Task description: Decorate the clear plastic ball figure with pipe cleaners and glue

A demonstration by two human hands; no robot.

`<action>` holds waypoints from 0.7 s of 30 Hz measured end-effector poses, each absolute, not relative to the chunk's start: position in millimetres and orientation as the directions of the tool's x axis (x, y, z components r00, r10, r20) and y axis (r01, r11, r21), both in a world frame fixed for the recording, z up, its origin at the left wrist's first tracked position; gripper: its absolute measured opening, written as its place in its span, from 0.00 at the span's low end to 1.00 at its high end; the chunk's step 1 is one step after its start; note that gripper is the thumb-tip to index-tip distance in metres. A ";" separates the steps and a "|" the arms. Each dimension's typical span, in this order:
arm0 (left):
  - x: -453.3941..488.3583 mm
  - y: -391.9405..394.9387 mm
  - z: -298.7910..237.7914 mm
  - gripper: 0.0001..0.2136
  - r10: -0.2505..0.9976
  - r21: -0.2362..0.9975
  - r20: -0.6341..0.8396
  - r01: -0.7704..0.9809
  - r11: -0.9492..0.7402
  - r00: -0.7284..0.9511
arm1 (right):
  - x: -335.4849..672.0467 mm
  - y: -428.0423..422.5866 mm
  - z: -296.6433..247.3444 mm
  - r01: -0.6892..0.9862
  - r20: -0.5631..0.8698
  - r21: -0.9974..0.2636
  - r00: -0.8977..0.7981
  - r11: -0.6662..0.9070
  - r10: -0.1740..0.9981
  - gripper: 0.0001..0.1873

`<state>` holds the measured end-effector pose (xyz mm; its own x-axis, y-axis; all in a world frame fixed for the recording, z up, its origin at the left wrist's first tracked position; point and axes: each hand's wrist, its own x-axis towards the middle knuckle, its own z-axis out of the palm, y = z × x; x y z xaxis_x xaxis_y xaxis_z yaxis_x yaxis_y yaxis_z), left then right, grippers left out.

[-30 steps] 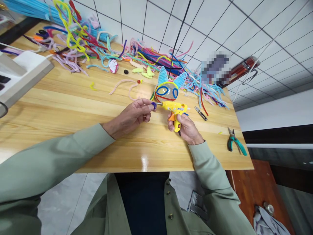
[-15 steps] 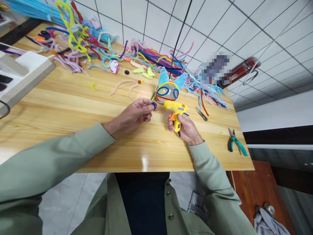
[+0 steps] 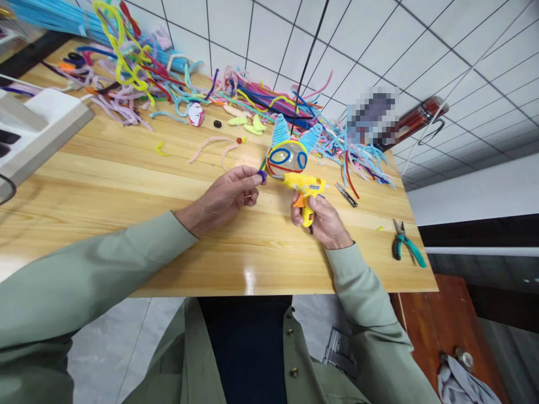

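My left hand (image 3: 229,193) pinches a small purple piece (image 3: 263,176) between thumb and fingertips. My right hand (image 3: 322,219) grips a yellow glue gun (image 3: 304,188) by its handle, nozzle pointing left toward the purple piece and almost touching it. Just behind both stands a craft figure (image 3: 288,152): a clear ball wrapped in yellow, blue and red pipe cleaners, with two light-blue coiled ears. All of this is over a wooden table (image 3: 126,191).
A tangle of coloured pipe cleaners (image 3: 138,73) covers the table's far side. Small snips (image 3: 346,195) lie right of the glue gun, teal-handled pliers (image 3: 405,244) near the right edge. A white power strip (image 3: 37,126) sits at the left. A black cord (image 3: 307,62) rises behind the figure.
My left hand and the purple piece have shifted slightly up and left; the glue gun nozzle followed, staying close to the piece. Nothing else has moved.
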<state>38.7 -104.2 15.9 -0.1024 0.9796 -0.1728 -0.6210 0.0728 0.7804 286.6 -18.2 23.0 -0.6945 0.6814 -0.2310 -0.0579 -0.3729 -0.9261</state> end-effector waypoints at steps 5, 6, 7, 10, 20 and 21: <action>18.0 -83.5 18.6 0.11 0.931 0.926 -0.053 -0.366 -0.090 -0.362 | 316.2 -4.2 46.8 -0.180 -0.139 -0.944 -0.542 -0.276 0.829 0.25; 14.2 -77.4 17.8 0.10 0.919 0.942 -0.012 -0.312 -0.122 -0.394 | 323.5 -0.3 50.2 -0.177 -0.128 -0.953 -0.497 -0.244 0.858 0.24; 11.1 -71.2 16.2 0.09 0.910 0.952 0.020 -0.270 -0.143 -0.414 | 330.8 3.9 52.3 -0.162 -0.120 -0.963 -0.451 -0.213 0.885 0.23; 7.5 -54.4 8.5 0.07 0.903 0.967 0.034 -0.213 -0.138 -0.429 | 352.2 18.3 50.1 -0.084 -0.128 -0.984 -0.299 -0.160 0.946 0.21; 13.1 -42.2 11.6 0.11 0.908 0.977 0.014 -0.186 -0.100 -0.418 | 453.4 68.9 28.9 0.014 -0.162 -0.984 0.326 -0.176 0.931 0.16; 13.6 -43.6 13.0 0.10 0.914 0.977 0.017 -0.185 -0.101 -0.406 | 459.6 72.4 27.5 0.029 -0.168 -0.981 0.348 -0.189 0.922 0.15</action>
<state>13.6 -43.6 13.0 -0.4057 0.9138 0.0174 -0.1854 -0.1009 0.9775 459.6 72.4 27.5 0.3479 0.9224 -0.1676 0.0291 -0.1893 -0.9815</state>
